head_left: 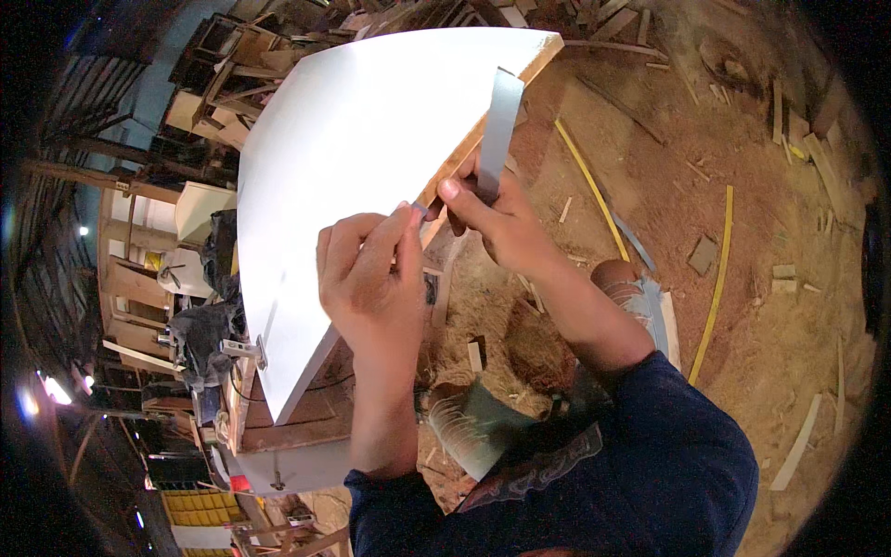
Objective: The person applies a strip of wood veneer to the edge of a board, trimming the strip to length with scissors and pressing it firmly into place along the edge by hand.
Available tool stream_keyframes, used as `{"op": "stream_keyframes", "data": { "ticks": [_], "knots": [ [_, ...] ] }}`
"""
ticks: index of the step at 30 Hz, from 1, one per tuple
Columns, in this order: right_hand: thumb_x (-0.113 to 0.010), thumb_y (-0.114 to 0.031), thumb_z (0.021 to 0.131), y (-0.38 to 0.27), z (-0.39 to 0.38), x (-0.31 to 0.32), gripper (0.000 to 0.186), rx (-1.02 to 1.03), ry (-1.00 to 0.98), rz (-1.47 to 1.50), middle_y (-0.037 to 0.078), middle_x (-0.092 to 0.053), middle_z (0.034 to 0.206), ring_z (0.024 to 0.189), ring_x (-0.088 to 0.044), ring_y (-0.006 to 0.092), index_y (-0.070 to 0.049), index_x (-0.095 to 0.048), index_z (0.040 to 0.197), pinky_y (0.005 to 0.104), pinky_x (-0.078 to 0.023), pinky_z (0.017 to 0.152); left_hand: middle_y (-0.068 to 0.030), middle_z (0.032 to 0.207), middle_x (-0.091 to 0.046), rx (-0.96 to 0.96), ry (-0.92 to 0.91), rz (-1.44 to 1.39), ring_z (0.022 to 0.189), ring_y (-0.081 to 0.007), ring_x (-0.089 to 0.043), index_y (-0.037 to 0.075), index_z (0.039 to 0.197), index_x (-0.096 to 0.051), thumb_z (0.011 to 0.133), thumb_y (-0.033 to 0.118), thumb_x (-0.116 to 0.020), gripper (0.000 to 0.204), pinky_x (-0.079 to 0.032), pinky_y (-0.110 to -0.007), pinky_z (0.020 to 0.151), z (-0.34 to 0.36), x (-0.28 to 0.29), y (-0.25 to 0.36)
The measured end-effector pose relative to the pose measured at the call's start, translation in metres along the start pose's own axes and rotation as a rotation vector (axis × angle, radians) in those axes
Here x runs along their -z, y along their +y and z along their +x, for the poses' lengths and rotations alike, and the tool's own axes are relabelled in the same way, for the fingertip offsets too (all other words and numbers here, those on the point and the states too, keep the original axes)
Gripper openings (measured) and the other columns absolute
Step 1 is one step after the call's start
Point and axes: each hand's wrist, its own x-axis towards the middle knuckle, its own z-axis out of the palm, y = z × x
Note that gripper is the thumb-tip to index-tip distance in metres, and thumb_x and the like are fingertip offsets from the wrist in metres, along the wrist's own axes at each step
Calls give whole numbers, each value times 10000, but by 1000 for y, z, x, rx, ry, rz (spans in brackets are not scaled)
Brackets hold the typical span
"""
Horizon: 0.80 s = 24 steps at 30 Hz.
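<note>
A large white board (343,130) lies tilted in front of me, its right edge showing bare brown wood. At this edge my right hand (509,223) has its fingers closed around a flat grey edging strip (502,121), whose free end sticks up past the hand along the board. My left hand (369,269) rests over the board's near corner. Its thumb and fingertips pinch a small grey piece beside the bare edge; this looks like the other end of the strip, though the fingers hide how the two parts join.
Under the board stands a wooden bench (302,408), with a metal fitting (243,349) and black plastic (206,334) at its left. Yellow strips (713,306) and wood scraps (796,441) lie on the sawdust-strewn floor. Stacked wood offcuts (246,70) crowd the far side.
</note>
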Motion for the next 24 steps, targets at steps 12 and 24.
{"op": "stream_keyframes", "data": {
  "ticks": [12, 24],
  "knots": [
    [-752, -339, 1008, 1, 8, 9, 303, -84, 51, -8, 48, -736, 858, 736, -647, 106, -42, -694, 984, 284, -505, 648, -63, 862, -723, 82, -24, 204, 807, -221, -658, 73, 965, -839, 808, 32, -874, 166, -536, -361, 704, -31, 63, -13],
    [-783, -310, 967, -4, 4, 13, 270, -133, 112, 158, 63, -733, 837, 728, -663, 134, -62, -701, 1037, 277, -494, 627, -77, 861, -692, 11, -37, 30, 820, -257, -653, 51, 915, -800, 810, 57, -859, 120, -526, -394, 737, 4, 22, -5]
  ]
}}
